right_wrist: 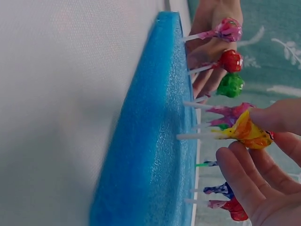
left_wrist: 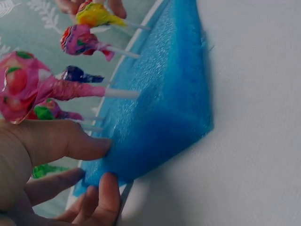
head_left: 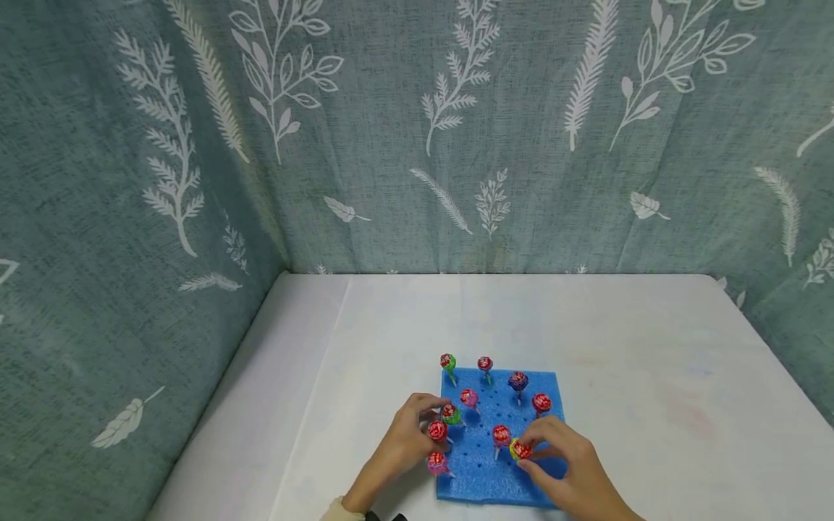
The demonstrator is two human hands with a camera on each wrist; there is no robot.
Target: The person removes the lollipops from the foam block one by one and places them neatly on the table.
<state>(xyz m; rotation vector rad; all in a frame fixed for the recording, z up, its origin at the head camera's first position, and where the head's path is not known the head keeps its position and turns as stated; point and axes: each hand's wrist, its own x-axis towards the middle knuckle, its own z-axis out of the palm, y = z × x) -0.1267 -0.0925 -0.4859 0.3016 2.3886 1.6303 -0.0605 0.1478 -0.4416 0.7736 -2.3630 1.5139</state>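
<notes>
A grey-green curtain (head_left: 391,108) with white leaf shapes hangs behind and beside a white table (head_left: 365,340), on which lies a blue foam block (head_left: 469,477). The left hand (head_left: 410,438) is at the block's left edge, thumb and fingers apart and touching the foam there, with no lollipop between them. The right hand (head_left: 573,467), over the block's right part, pinches the head of a yellow lollipop (right_wrist: 251,135) between thumb and fingers. This yellow one is over the near right part of the block, just beside a red lollipop (head_left: 502,434), with the right hand clearly the nearer. Its white stick (right_wrist: 197,136) runs from the fingers down to the block, its long axis roughly square to the top face; the tip meets the foam, though how deep it sits I cannot tell. Other lollipops stand around the block, some leaning. The pink lollipop (left_wrist: 23,87), closest in the left wrist view, shows what look like red fruits; the other printing is too small to read, and no brand is legible.
</notes>
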